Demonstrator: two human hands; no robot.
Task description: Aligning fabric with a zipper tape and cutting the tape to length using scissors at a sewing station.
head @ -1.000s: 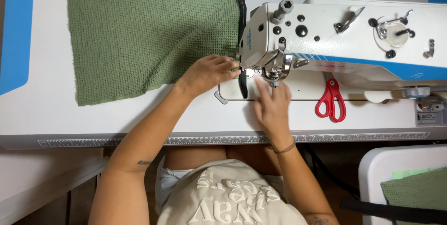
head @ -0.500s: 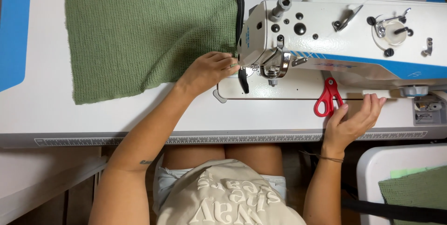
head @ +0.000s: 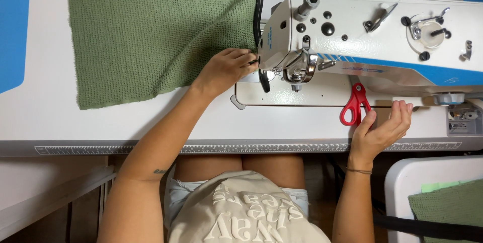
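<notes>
Overhead, the head camera looked straight down on a white sewing table [head: 151, 122] with a measuring scale printed along its front edge. No packages lay in sight; the only label was a small blue oval badge on the left face of the sewing machine [head: 362, 42], and a blue stripe ran along the machine's white body. A blue panel [head: 12, 26] covered the table's far left corner.

The green waffle-textured fabric [head: 156, 31] lay flat on the table, left of the machine, its right edge bound with a dark strip [head: 258, 6] that ran in under the machine head. The cloth's lower edge sat slightly askew to the table front.

The left hand [head: 229, 68] rested on the fabric's lower right corner, fingers curled and pressing the cloth down right at the presser foot [head: 294, 74]. The right hand [head: 380, 127] was open, palm half upturned, fingers loosely spread, gripping nothing; its fingertips were just beside the red-handled scissors [head: 354, 104], which lay on the machine bed below the arm.

Lower right, a second white surface [head: 402, 182] held another piece of green cloth [head: 448, 208] crossed by a dark strap. The person sat close to the table edge in a beige top.
</notes>
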